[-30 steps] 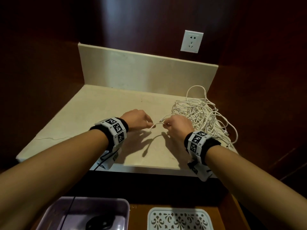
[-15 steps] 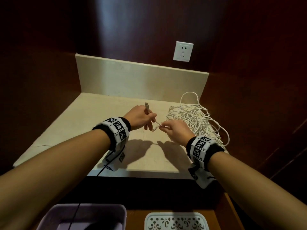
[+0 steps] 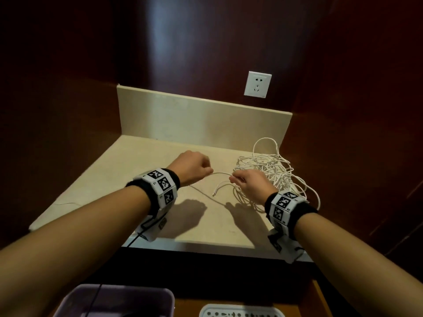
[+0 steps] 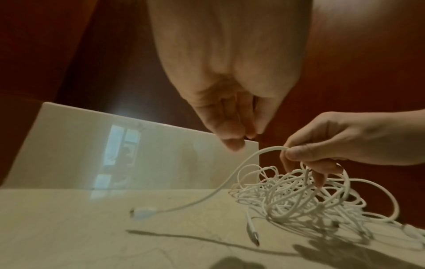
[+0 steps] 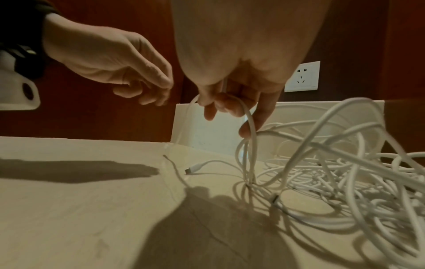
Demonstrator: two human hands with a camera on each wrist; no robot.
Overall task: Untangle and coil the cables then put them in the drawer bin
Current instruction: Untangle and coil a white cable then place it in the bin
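The right hand (image 3: 250, 185) pinches a white cable strand (image 4: 230, 179) between thumb and forefinger, raised above the counter (image 3: 114, 179). That strand's plug end (image 4: 142, 213) droops to the counter surface. The left hand (image 3: 191, 169) hangs just beside it with fingers loosely curled, holding nothing in the wrist views. Nearest the camera, a purple bin (image 3: 114, 300) sits in the open drawer. Behind the right hand the tangled white cables (image 3: 270, 170) lie heaped on the counter's right side, and a wall socket (image 3: 257, 84) sits above.
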